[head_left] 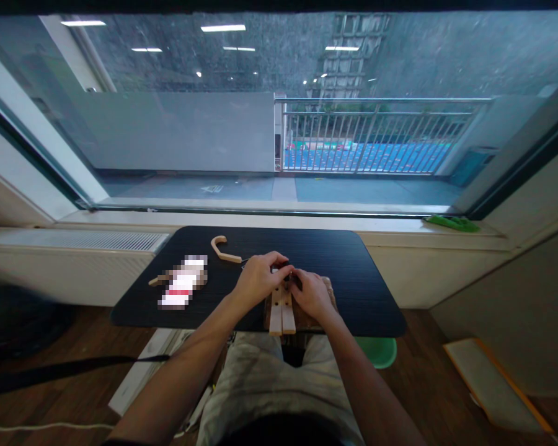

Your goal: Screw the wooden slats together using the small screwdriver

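Two pale wooden strips (276, 317) with small dark holes lie side by side, pointing toward me, on a brown wooden board (307, 320). My left hand (260, 277) bends over the far end of the strips, its thumb and fingers drawn in. From the other side my right hand (312, 296) meets it, fingers curled close to the same spot. Whatever small thing sits between the fingertips is hidden. Beyond my left hand rests a hook-shaped wooden piece (225, 251), with a thin dark part at its near end.
A black table (358, 272) spans the space before me. At its left are a blurred-out white and red item (186, 282) and a wooden piece (157, 280). A green cloth (453, 223) lies on the sill; a green basin (379, 352) stands below.
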Demonstrator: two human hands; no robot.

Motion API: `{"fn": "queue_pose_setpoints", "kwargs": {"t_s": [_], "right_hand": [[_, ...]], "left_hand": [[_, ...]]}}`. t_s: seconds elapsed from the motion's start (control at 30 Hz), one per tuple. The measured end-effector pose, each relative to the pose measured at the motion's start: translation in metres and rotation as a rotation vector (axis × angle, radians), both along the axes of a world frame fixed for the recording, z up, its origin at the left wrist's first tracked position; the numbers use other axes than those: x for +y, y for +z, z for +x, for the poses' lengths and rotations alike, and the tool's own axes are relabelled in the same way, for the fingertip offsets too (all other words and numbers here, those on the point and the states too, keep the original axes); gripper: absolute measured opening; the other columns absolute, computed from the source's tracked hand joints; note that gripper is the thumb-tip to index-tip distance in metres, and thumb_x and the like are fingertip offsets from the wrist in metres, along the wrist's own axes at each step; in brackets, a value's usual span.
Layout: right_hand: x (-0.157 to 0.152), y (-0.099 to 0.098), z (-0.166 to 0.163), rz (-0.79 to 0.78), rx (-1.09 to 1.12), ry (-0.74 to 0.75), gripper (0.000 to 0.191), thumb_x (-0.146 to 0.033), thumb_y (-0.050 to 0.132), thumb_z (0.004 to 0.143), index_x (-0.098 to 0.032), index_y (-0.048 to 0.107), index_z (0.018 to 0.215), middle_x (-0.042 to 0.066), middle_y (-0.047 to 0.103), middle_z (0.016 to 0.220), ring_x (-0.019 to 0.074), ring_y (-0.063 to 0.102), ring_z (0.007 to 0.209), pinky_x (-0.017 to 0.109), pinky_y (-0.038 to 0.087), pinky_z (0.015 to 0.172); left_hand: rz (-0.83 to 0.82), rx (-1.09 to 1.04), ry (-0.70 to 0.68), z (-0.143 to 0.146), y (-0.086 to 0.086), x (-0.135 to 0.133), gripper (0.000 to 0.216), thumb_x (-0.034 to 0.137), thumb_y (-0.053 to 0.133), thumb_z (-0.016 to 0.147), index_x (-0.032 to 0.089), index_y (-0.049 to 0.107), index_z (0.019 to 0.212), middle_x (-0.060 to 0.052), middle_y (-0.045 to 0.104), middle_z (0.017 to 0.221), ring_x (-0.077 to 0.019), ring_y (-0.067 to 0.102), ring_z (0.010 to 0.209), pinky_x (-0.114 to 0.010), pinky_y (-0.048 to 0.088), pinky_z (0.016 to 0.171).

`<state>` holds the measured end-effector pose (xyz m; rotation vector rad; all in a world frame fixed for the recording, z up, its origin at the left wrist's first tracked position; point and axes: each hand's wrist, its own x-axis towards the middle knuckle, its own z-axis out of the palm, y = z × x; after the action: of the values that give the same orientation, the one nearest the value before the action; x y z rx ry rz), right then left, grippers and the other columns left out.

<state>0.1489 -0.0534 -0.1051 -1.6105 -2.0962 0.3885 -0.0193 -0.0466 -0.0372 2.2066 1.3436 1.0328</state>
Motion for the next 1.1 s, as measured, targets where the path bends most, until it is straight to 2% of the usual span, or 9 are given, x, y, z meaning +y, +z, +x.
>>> {"fn": "queue_pose_setpoints", "kwargs": {"t_s": [0.53,1.1], "right_hand": [[0.0002,0.0002,0.0002,0.017,0.0,0.011,0.026,-0.024,0.052,0.093,-0.019,0.066,0.115,0.008,0.072,0.111,0.0228,0.065,0.102,0.032,0.042,0.091],[0.0016,-0.0025,0.001,0.019,0.008,0.022,0.026,-0.024,0.053,0.093,-0.018,0.065,0.116,0.009,0.073,0.111,0.0233,0.065,0.103,0.032,0.041,0.09]], "left_hand": [[-0.018,0.064,-0.001,0.0048,0.0084,-0.0063,0.017,0.024,0.065,0.087,0.017,0.073,0.1,-0.006,0.079,0.092,-0.0228,0.074,0.087,-0.032,0.055,0.079],[-0.018,0.072,-0.093,0.0036,0.0039,-0.0075,0.022,0.017,0.056,0.091,0.018,0.071,0.107,-0.006,0.077,0.103,-0.023,0.072,0.092,-0.035,0.053,0.085]]}}
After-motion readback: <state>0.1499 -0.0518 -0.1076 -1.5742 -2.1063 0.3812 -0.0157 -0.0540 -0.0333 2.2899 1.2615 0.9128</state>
